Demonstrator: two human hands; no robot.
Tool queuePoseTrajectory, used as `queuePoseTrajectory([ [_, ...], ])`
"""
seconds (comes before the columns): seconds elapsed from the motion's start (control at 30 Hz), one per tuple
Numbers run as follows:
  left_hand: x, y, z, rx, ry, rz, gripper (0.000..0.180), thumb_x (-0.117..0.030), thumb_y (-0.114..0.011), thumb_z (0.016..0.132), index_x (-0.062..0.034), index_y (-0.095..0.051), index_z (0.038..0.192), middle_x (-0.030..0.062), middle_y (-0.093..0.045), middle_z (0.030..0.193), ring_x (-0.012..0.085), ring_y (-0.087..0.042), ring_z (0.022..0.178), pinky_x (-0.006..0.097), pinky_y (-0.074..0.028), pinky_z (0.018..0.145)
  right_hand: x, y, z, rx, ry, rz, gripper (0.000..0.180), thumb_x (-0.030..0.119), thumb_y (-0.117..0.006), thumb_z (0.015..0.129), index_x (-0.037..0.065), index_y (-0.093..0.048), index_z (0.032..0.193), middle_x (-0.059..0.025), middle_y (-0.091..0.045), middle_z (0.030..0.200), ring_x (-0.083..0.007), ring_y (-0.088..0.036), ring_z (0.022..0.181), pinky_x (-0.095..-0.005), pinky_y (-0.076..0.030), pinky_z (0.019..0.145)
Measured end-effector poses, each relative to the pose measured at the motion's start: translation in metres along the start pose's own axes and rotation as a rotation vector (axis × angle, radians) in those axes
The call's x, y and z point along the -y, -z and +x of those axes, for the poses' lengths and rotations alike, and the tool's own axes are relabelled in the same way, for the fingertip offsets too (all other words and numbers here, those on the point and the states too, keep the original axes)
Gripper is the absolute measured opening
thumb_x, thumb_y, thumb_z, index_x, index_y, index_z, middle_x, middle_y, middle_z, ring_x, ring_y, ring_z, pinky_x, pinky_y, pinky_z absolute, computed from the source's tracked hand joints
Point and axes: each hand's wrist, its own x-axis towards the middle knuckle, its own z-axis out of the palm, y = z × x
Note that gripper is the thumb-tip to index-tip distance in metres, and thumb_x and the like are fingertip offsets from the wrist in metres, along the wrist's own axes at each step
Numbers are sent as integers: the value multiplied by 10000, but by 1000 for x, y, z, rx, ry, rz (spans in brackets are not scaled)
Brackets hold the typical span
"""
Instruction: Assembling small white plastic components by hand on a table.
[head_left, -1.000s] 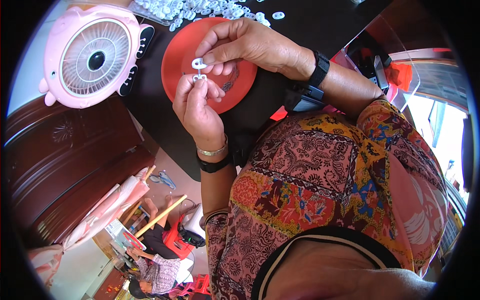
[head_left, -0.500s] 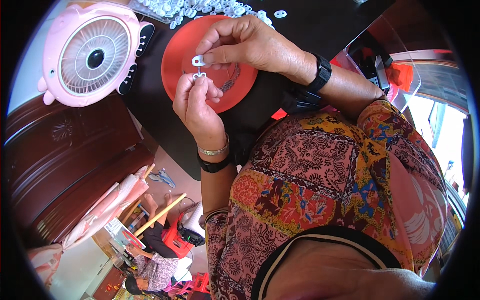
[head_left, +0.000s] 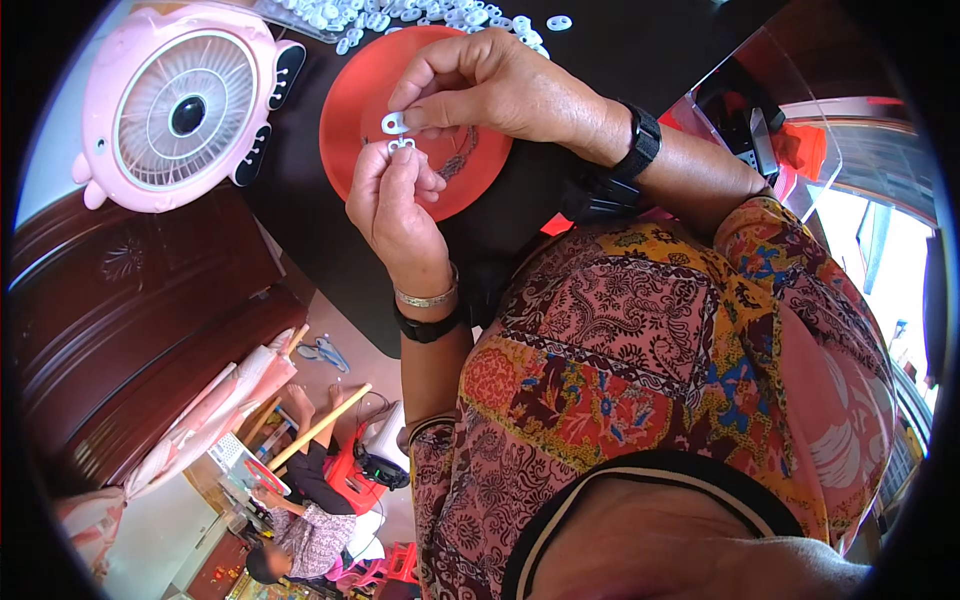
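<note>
Above a round red-orange dish (head_left: 350, 85), my two hands meet fingertip to fingertip. My right hand (head_left: 500, 95) pinches a white oval plastic piece (head_left: 393, 124) with a dark hole in it. Just below that, a smaller white piece with rounded lobes (head_left: 401, 144) is pinched between the thumb and fingers of my left hand (head_left: 400, 215). The two pieces sit very close together, end to end; whether they touch is too small to tell. Thin, dark grey metallic-looking bits (head_left: 459, 158) lie in the dish behind my fingers.
Many loose white plastic pieces (head_left: 420, 12) lie beyond the dish, some in a clear tray. A pink fan (head_left: 105, 90) stands at the left on the dark table (head_left: 620, 40). A clear panel (head_left: 770, 75) rises at the right. Another person (head_left: 315, 540) sits at lower left.
The two white pieces have come closer together; the thin shaft that showed between them is now mostly hidden. Both hands keep their pinch. The view has shifted slightly.
</note>
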Motion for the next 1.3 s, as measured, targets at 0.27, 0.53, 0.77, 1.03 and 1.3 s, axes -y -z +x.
queuePoseTrajectory([
  [0.27,0,-2,-1,-2,-6,20,154,-87,-483,903,12,-528,794,41,-488,641,113,-474,561,228,-385,527,3,1,-1,27,13,-68,132,69,-649,867,-3,-674,975,-36,-686,871,-81,-638,814,-216,-519,771],
  [0.53,2,1,0,0,7,3,165,-99,-475,907,23,-528,809,47,-486,639,122,-484,568,232,-385,528,2,-3,-3,92,26,-106,156,57,-665,848,1,-650,993,-31,-667,870,-91,-635,815,-229,-522,767],
  [0.77,2,-4,-1,-37,35,-129,177,-124,-499,923,6,-553,815,31,-521,630,97,-498,556,212,-374,516,3,-4,-5,104,50,-155,192,54,-692,818,22,-622,994,-10,-633,824,-89,-622,784,-231,-507,725],
  [1.03,2,-1,-1,-10,23,-201,233,-175,-493,923,18,-549,806,46,-535,631,108,-512,554,215,-373,513,7,-3,-7,162,8,-127,209,75,-725,786,26,-629,965,-7,-637,823,-80,-622,771,-226,-501,707],
  [1.3,-2,-8,-1,-94,51,-91,249,-172,-492,912,53,-591,873,78,-602,686,127,-558,540,205,-399,479,2,-7,-7,79,258,-453,290,75,-744,749,21,-630,1011,-63,-651,879,-168,-648,804,-278,-526,729],
])
